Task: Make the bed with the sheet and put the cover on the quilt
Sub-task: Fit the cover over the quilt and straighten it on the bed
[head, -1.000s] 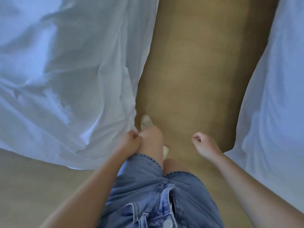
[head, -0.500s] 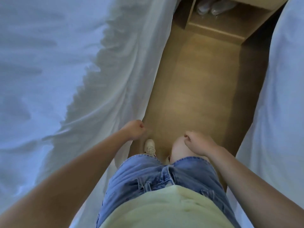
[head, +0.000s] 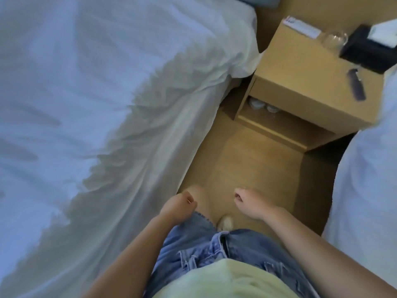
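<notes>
Nearest us, the left grip (head: 178, 208) is curled in a fist right at the hanging edge of the sheet (head: 129, 151); we cannot tell whether it pinches the hem. The right grip (head: 250, 203) hangs loosely curled, holding nothing, above the floor (head: 247, 164). The sheet lies rumpled across the bed (head: 233, 83) and drapes down its near side. We judge the step is walking the aisle to the head corner, so we should draw the drape taut and even before tucking. Against 0.5 s ago, the top of the bedside surface (head: 300, 87) has come into view.
</notes>
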The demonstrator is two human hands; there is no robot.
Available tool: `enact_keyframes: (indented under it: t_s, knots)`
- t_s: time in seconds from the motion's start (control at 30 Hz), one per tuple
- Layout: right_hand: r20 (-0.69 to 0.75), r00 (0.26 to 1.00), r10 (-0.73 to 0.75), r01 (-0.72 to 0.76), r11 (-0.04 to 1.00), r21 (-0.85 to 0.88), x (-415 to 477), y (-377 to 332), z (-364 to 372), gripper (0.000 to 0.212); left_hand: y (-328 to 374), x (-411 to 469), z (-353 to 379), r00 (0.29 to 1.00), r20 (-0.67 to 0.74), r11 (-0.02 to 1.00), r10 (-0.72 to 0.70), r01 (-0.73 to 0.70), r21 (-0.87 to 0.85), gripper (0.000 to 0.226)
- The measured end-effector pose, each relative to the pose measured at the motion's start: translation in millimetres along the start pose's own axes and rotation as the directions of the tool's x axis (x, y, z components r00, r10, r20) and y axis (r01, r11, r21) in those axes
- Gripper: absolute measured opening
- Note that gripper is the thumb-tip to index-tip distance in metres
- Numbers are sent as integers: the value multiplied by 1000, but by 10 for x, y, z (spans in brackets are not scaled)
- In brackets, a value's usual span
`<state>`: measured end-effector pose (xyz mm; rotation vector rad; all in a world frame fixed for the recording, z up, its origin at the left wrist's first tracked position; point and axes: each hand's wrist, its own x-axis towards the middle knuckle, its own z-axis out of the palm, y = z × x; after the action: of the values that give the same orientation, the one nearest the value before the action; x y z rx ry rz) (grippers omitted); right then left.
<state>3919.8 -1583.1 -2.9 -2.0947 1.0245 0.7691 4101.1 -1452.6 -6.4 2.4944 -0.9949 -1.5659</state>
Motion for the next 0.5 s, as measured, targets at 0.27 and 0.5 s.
enact_keyframes:
  t_s: [0.27,0.5]
  knots:
    - [20,1000,13,-14,999,46,1365,-6,-1534,22,613,1363,-1248,1000,-15,989,-26,24,-144,26]
    - [-68,997,-29,38,990,135,2206,-327,-3015,21,1523,2377,-2842,998,-62,999,13,-15,-41,18]
